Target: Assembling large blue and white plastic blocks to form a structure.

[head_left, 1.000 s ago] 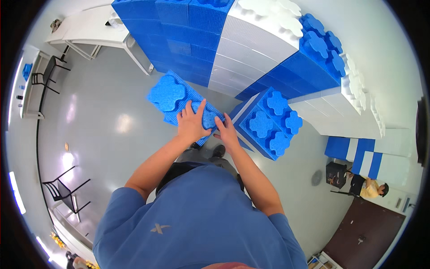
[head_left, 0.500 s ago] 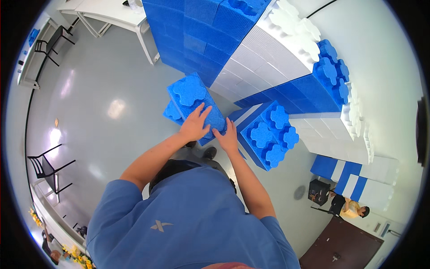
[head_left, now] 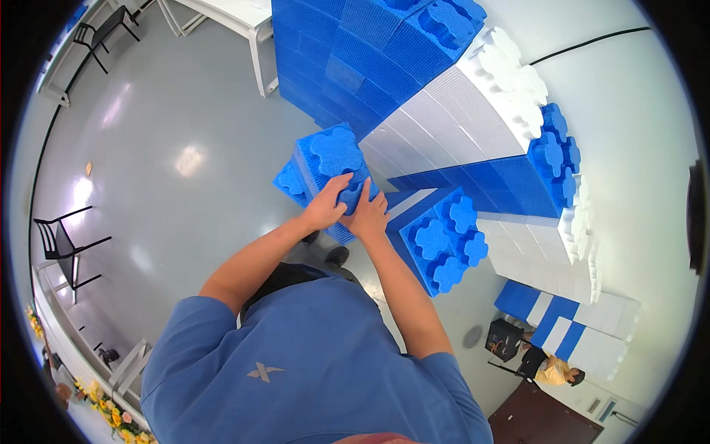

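Note:
Both hands grip one large blue foam block [head_left: 330,159] with knobbed studs on its top. My left hand [head_left: 326,205] lies over its near top edge, fingers curled onto a stud. My right hand [head_left: 367,214] presses the block's near right corner. The block is held up in front of a tall wall of big blue and white foam blocks [head_left: 444,111]. Just right of my hands another blue studded block [head_left: 444,240] sits on a lower step of that wall.
Grey shiny floor spreads to the left. A white table [head_left: 229,18] stands at the top, a black chair [head_left: 66,244] at the left. A low blue and white block stack [head_left: 584,333] and a seated person [head_left: 551,370] are at the lower right.
The blue block in my hands has risen and shifted toward the wall. My view has swung so the wall looms closer.

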A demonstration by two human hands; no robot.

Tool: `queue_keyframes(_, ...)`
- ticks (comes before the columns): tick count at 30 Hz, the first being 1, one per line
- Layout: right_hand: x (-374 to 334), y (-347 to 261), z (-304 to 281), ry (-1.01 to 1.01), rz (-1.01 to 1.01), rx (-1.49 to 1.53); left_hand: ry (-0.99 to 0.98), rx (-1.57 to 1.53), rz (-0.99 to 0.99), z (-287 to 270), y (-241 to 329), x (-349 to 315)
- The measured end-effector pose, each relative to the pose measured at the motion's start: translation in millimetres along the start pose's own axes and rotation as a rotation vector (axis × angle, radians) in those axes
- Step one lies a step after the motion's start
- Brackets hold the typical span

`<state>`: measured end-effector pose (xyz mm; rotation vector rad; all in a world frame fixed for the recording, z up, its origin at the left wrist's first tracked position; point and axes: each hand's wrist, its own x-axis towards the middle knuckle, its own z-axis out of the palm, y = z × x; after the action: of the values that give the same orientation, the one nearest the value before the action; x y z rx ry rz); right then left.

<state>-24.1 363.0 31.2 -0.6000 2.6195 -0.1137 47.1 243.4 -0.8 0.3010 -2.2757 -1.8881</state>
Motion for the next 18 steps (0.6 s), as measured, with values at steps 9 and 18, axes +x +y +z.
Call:
queue_keyframes(9,-2.9,50.5,-35.4,0.138,0.076,0.275,0.488,-0.070,-0.262,-75.7,-117.0,-21.5)
queue_keyframes(18,-84.7,132.5,-66.3,0.360,-0.055,0.895,0.524,-0.190,-0.632,-131.1,-102.5,48.0)
